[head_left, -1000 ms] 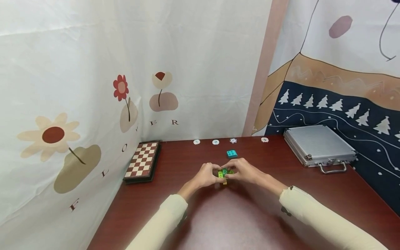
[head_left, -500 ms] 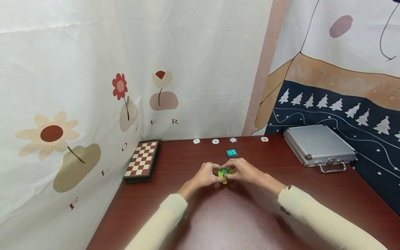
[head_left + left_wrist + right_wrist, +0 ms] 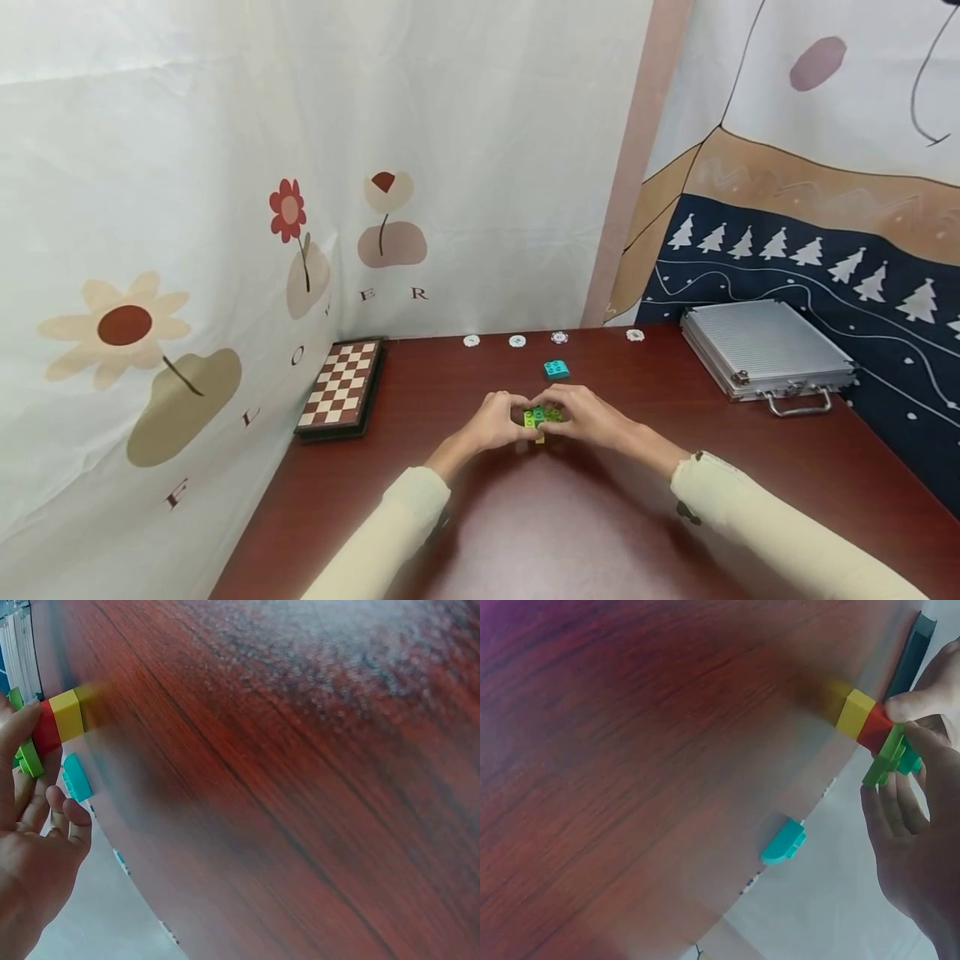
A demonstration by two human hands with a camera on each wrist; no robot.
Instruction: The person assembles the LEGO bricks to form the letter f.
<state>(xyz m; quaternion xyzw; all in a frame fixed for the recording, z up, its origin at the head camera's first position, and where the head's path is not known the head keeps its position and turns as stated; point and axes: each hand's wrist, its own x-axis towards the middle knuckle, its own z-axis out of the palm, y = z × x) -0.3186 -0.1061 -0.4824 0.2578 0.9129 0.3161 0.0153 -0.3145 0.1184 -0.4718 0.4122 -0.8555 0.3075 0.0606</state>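
Observation:
Between my two hands stands a small stack of toy building bricks. At its bottom is a yellow brick (image 3: 856, 714), with a red brick (image 3: 875, 729) above it. Over these lies a wider light green brick (image 3: 886, 760), topped by a darker green brick (image 3: 909, 758). My left hand (image 3: 497, 419) grips the stack from the left, its thumb against the red brick. From the right, my right hand (image 3: 588, 414) has thumb and fingers around the light green brick; the head view partly hides their contact. Behind the hands, a separate teal brick (image 3: 557, 369) lies studs up on the table.
A checkered board box (image 3: 342, 387) lies at the table's left edge. Poker chips (image 3: 517, 341) are spread along the back edge. At the back right rests a silver case (image 3: 768, 346) with its handle forward. Printed curtains (image 3: 487, 167) hang behind and to the left.
My right hand has shifted slightly, its index finger a little lower, and more of the light green brick shows beside it. My left hand and the teal brick stay put.

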